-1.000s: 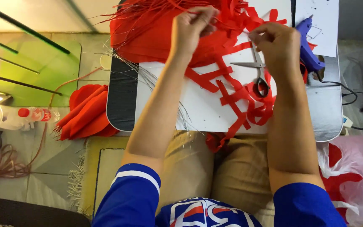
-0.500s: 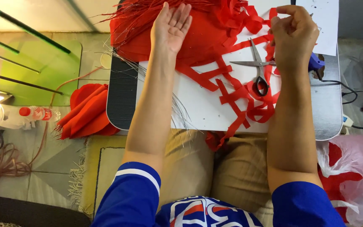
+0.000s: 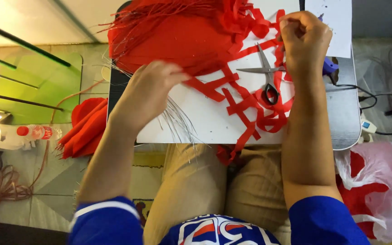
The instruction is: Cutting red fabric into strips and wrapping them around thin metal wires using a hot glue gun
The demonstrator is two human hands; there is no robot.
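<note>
- While the left hand (image 3: pixel 153 88) lies blurred at the near edge of the red paper pile (image 3: pixel 178 38), its fingers curl down onto the red sheets; I cannot tell whether they grip a sheet or only press on it.
- Thin pale straws (image 3: pixel 180 122) fan out from under that hand toward the lap, across the white board (image 3: pixel 205 122).
- The right hand (image 3: pixel 305 38) is closed in a fist at the far right of the board, pinching the end of a red paper strip (image 3: pixel 275 54) that runs back toward the pile.
- Scissors (image 3: pixel 265 72) lie open on the board just left of the right wrist, handles toward the person, with cut red strips (image 3: pixel 255 111) tangled around and under them.
- A white sheet of paper (image 3: pixel 334 18) with small dark specks lies beyond the right hand at the top edge.
- A blue glue gun (image 3: pixel 328 67) peeks out beside the right wrist, mostly hidden.
- On the floor at left, a clear plastic bottle (image 3: pixel 35 132) with a red cap and a red label lies on its side, near folded red paper pieces (image 3: pixel 85 124).
- At right, a pale plastic bag (image 3: pixel 373 181) holds red scraps.
</note>
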